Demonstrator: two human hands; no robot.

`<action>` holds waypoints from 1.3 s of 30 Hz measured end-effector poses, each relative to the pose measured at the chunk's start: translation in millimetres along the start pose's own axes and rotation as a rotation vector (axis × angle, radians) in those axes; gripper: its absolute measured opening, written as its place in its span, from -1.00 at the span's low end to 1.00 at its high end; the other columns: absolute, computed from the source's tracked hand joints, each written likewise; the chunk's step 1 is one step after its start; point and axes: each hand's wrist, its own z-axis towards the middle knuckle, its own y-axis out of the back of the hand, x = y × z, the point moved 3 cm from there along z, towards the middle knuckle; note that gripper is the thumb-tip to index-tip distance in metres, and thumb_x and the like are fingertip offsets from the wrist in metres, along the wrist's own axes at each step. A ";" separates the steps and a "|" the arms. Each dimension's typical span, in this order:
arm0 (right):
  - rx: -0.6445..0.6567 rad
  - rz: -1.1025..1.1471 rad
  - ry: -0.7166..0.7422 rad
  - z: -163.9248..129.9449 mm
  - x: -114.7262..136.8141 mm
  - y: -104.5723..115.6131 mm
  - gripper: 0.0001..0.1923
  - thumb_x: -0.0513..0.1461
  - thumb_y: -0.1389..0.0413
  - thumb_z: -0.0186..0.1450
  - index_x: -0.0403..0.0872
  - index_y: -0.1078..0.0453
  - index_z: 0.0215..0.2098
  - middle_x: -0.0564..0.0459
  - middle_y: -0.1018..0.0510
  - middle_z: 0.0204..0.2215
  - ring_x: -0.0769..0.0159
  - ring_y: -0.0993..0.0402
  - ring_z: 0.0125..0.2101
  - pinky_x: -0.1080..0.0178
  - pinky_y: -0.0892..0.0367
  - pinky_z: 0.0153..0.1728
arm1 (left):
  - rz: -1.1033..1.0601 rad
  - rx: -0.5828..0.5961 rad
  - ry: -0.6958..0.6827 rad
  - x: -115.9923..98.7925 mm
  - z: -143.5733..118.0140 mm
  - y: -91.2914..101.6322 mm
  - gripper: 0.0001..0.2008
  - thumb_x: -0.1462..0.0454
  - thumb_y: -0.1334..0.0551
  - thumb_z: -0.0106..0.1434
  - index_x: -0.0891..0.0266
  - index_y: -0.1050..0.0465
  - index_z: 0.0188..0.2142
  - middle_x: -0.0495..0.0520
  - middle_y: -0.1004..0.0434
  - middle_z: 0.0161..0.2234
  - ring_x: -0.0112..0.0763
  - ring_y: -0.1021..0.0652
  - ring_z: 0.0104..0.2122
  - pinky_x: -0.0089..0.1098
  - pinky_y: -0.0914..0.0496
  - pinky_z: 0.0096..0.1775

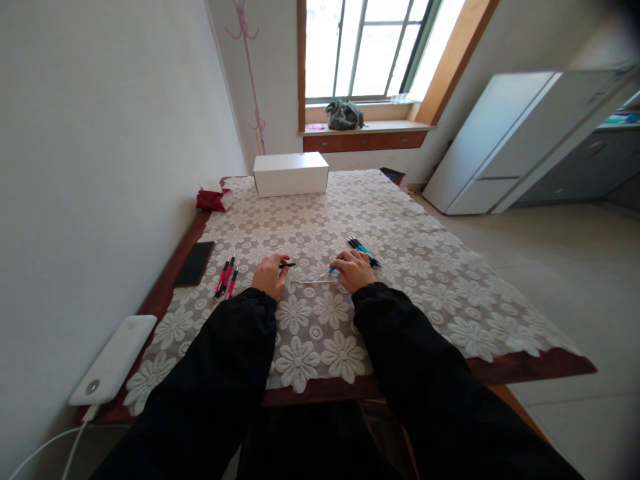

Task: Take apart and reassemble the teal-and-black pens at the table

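Both hands rest on the lace tablecloth (400, 267), and the work in hand looks like assembling or sorting pens. The left hand (270, 275) is curled closed around a small black pen part (288, 265) whose tip pokes out toward the middle. The right hand (354, 270) is closed over a teal pen (332, 270), though how it grips is hard to make out. Teal pens (364, 251) lie just behind the right hand; red pens (226, 276) lie left of the left hand, near a phone (195, 263). Bringing the two pieces together calls for lining up their ends.
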 end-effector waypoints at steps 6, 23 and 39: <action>0.002 -0.007 -0.008 0.2 2.0 0.0 -0.72 -0.36 -0.09 0.30 0.09 -0.61 -0.26 0.00 -0.57 -0.17 0.13 -0.34 -0.07 0.03 -0.08 0.05 | -0.048 -0.043 -0.053 0.5 1.5 -0.8 -0.82 0.40 -0.12 0.27 0.19 -0.50 -0.27 0.13 -0.53 -0.18 -0.21 -0.50 -0.08 -0.18 -0.39 0.04; 0.088 -0.031 -0.117 -3.5 -2.0 -9.4 -0.81 -0.24 -0.11 0.34 0.06 -0.55 -0.15 -0.03 -0.57 -0.08 0.04 -0.36 -0.02 -0.04 -0.06 0.07 | 0.040 0.108 0.009 5.2 -1.7 -6.2 -0.81 0.37 -0.20 0.21 0.14 -0.52 -0.20 0.08 -0.63 -0.18 -0.14 -0.54 -0.10 -0.13 -0.40 -0.01; 0.007 0.157 0.106 -1.5 13.7 -5.0 -0.90 -0.18 -0.19 0.29 0.05 -0.52 -0.22 0.00 -0.55 0.00 0.06 -0.36 0.07 -0.08 -0.08 0.18 | 0.053 0.145 -0.146 -10.4 -5.4 -2.4 -0.79 0.35 -0.27 0.04 0.11 -0.53 -0.29 0.05 -0.57 -0.05 -0.12 -0.47 0.06 -0.09 -0.31 0.14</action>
